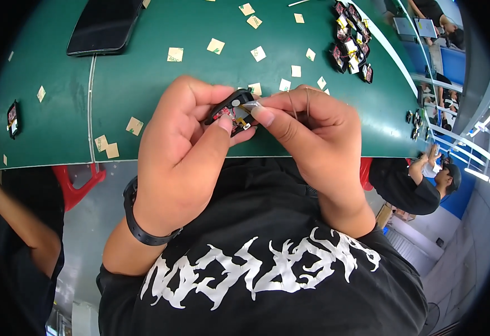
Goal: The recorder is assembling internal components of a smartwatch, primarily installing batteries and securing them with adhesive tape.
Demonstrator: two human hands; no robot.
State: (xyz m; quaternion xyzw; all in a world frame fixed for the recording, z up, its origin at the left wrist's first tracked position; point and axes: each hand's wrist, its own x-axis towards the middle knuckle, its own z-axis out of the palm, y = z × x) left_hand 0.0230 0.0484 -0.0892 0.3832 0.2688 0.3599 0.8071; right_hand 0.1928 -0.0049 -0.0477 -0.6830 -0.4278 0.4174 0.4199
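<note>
Head view: black casing, likely light, best rim-held, is gripped by the left hand, clear film by the right hand.

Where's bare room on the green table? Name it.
Bare: right of the right hand, up to the small dark parts, below the casing pile; and just left of the table seam, between the black slab and near edge. Crowded: upper middle, strewn with paper squares, and the pile.
</note>
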